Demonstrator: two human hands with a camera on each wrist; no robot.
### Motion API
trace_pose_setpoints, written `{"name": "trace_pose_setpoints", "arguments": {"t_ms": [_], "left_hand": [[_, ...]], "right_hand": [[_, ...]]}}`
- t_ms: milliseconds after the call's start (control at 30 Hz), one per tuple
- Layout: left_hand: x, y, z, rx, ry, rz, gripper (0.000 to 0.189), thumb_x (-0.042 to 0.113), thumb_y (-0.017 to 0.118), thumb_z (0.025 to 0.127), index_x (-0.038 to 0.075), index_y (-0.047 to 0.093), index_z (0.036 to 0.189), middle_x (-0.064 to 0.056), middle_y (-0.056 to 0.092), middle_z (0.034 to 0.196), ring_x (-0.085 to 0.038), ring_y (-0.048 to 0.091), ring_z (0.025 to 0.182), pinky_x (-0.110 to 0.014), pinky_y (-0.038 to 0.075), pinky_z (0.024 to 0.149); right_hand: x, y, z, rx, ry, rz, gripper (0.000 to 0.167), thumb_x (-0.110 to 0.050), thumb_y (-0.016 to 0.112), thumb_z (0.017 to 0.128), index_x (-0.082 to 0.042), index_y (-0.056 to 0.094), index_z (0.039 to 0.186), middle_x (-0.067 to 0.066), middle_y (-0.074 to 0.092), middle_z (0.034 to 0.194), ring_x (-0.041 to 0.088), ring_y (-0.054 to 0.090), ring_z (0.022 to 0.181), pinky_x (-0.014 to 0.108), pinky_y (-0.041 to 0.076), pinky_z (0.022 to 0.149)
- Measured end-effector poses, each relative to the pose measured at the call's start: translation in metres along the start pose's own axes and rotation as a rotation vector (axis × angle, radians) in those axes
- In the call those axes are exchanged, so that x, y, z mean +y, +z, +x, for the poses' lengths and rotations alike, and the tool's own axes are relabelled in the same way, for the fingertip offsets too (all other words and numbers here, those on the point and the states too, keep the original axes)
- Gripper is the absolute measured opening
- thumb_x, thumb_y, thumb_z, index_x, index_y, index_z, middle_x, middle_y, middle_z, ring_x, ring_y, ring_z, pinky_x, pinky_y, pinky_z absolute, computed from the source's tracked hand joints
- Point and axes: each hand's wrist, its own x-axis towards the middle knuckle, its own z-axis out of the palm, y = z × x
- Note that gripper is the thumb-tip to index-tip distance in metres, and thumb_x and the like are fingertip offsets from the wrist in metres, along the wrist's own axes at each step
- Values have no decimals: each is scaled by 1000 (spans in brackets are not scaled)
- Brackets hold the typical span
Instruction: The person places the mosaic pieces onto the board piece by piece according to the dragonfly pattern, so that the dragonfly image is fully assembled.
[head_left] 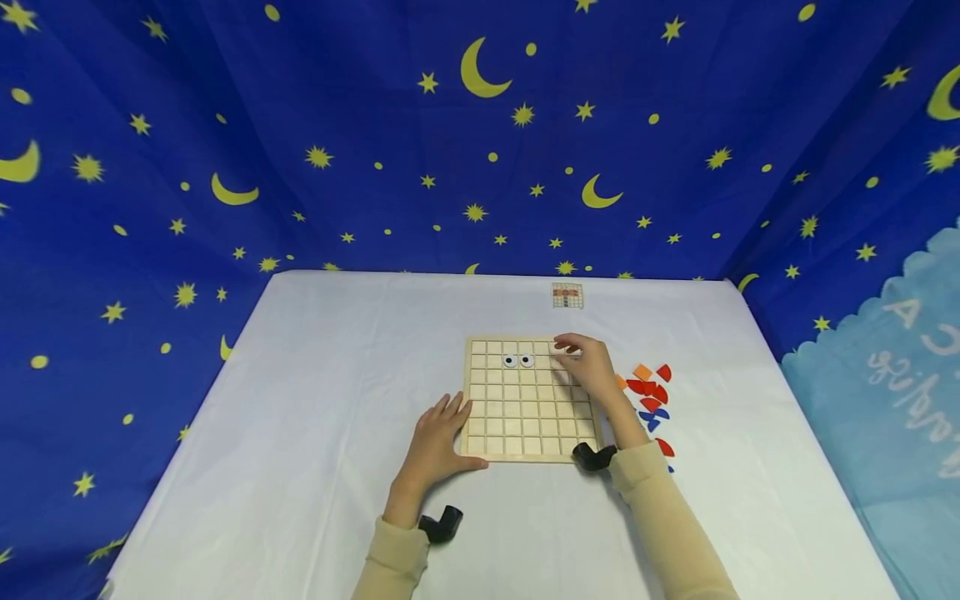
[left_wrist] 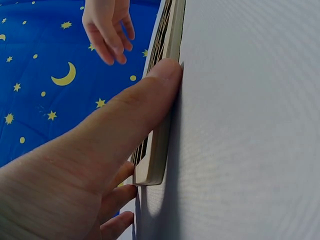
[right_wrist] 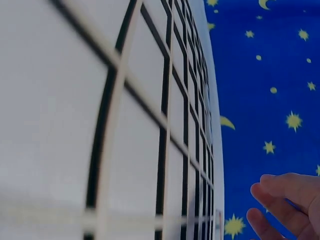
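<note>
A wooden grid board (head_left: 511,410) lies on the table, with two googly eyes (head_left: 518,361) in its upper cells. My left hand (head_left: 435,442) rests at the board's near left corner. Its thumb (left_wrist: 145,95) lies along the front edge, while the straight, spread fingers touch the left side. Above the board's far right part hovers my right hand (head_left: 588,367), fingers loosely bent. In the right wrist view those fingers (right_wrist: 290,192) hang apart from the grid, and nothing shows between them. The left wrist view also has the right hand (left_wrist: 107,30) hanging over the board.
Loose red quarter-circle pieces (head_left: 660,394), blue pieces (head_left: 658,414) and orange squares (head_left: 642,372) lie right of the board, partly behind the right arm. A small card with a grid picture (head_left: 567,296) lies near the table's back edge. A starry blue cloth (head_left: 375,117) hangs behind.
</note>
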Motion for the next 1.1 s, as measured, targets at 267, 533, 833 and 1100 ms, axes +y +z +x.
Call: {"name": "trace_pose_setpoints", "arguments": {"t_ms": [267, 533, 833, 1100], "left_hand": [[1, 0, -1, 5, 1, -10, 101, 46, 84, 62, 3, 42, 143, -17, 34, 153, -38, 26, 144, -56, 24, 114], [0, 1, -1, 7, 0, -10, 101, 47, 84, 62, 4, 42, 143, -17, 34, 153, -38, 26, 144, -55, 24, 114], [-2, 2, -1, 10, 18, 0, 101, 47, 84, 61, 2, 43, 142, -19, 36, 152, -40, 28, 142, -57, 26, 112], [0, 2, 0, -4, 13, 3, 102, 47, 84, 62, 2, 41, 143, -19, 34, 152, -40, 27, 143, -57, 24, 113]], "right_hand": [[15, -17, -9, 51, 74, -8, 30, -5, 66, 86, 2, 66, 115, 19, 71, 103, 32, 63, 93, 42, 52, 78], [28, -29, -20, 63, 135, -48, 32, -6, 66, 86, 1, 64, 117, 20, 69, 103, 31, 63, 93, 34, 53, 71], [39, -35, -33, 44, 243, -98, 39, 0, 68, 82, 4, 61, 119, 24, 67, 103, 35, 62, 91, 43, 52, 75], [48, -34, -39, 26, 253, -93, 43, -4, 72, 80, 5, 61, 120, 24, 67, 108, 34, 62, 94, 46, 52, 81]]}}
